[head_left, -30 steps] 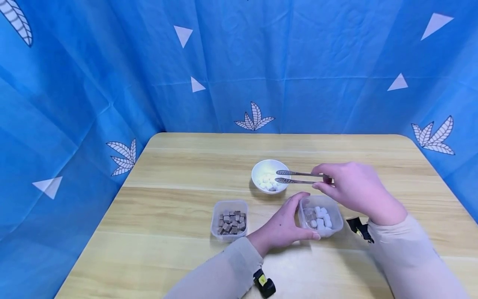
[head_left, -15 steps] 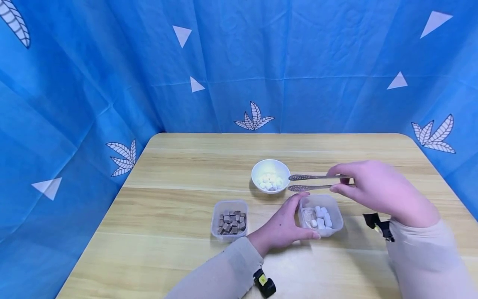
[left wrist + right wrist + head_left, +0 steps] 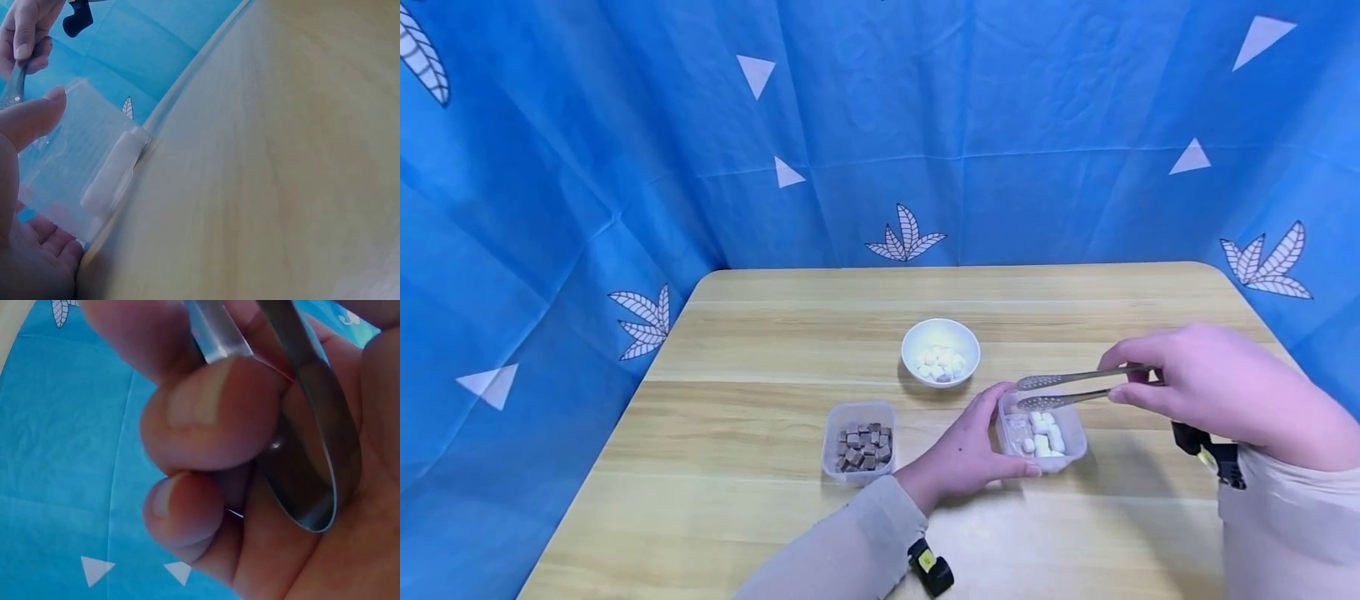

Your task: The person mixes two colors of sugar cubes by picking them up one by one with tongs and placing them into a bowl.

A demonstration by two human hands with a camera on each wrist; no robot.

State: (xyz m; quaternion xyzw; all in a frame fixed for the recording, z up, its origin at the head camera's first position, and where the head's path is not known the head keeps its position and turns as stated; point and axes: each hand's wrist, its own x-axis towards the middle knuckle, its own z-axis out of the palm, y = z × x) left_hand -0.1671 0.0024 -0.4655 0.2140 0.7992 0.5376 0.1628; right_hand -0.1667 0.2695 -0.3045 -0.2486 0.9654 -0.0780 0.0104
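Observation:
My left hand point(image 3: 968, 450) grips the near-left side of a clear plastic tub point(image 3: 1067, 446) that holds several white pieces point(image 3: 1043, 433); the left wrist view shows its thumb point(image 3: 28, 119) on the tub wall point(image 3: 75, 156). My right hand point(image 3: 1210, 387) pinches metal tongs point(image 3: 1071, 387). Their arms are apart and their tips hover just over the tub's far rim with nothing between them. In the right wrist view the fingers point(image 3: 206, 419) curl round the tongs' bent end point(image 3: 312, 456). Behind the tub stands a white bowl point(image 3: 925, 333) with more white pieces point(image 3: 942, 364).
A second clear tub point(image 3: 831, 442) with several brown cubes point(image 3: 865, 446) stands left of my left hand. All sit on a light wooden table point(image 3: 760, 350) enclosed by a blue patterned cloth point(image 3: 850, 125) at the back and sides.
My right hand has drawn the tongs back from over the white bowl, rightward and nearer, to above the tub of white pieces. My left hand has kept its hold on the tub.

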